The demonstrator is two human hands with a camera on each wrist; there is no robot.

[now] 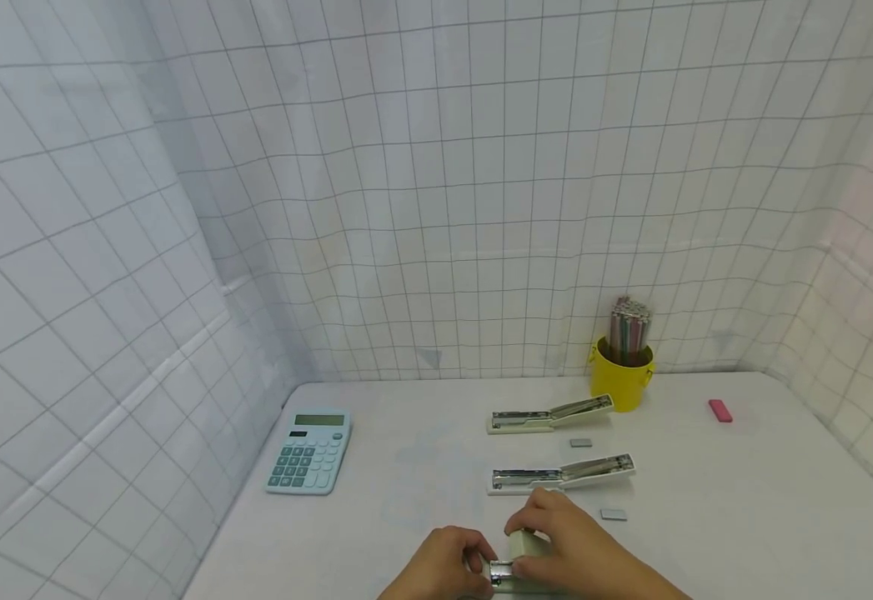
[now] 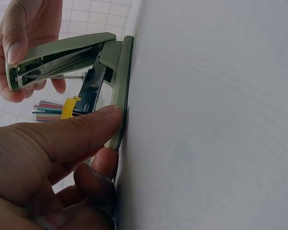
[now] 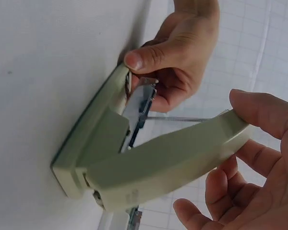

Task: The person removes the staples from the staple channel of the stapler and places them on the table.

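Note:
A pale green stapler (image 1: 529,546) stands on the white table at the near edge of the head view, its top cover swung up from the magazine. My left hand (image 1: 444,567) pinches the front end of the stapler's base between thumb and fingers. With thumb and fingers, my right hand (image 1: 574,546) holds the free end of the raised cover (image 3: 173,158). A thin spring (image 3: 177,119) stretches between cover and magazine in the right wrist view. Whether staples lie inside the magazine cannot be told.
Two more opened staplers (image 1: 529,486) (image 1: 522,421) lie beyond my hands. Grey staple strips (image 1: 613,514) (image 1: 580,442) are near them. A yellow bucket (image 1: 616,387) of pencils stands at the back, a pink eraser-like block (image 1: 720,410) to its right. A blue calculator (image 1: 308,452) lies left.

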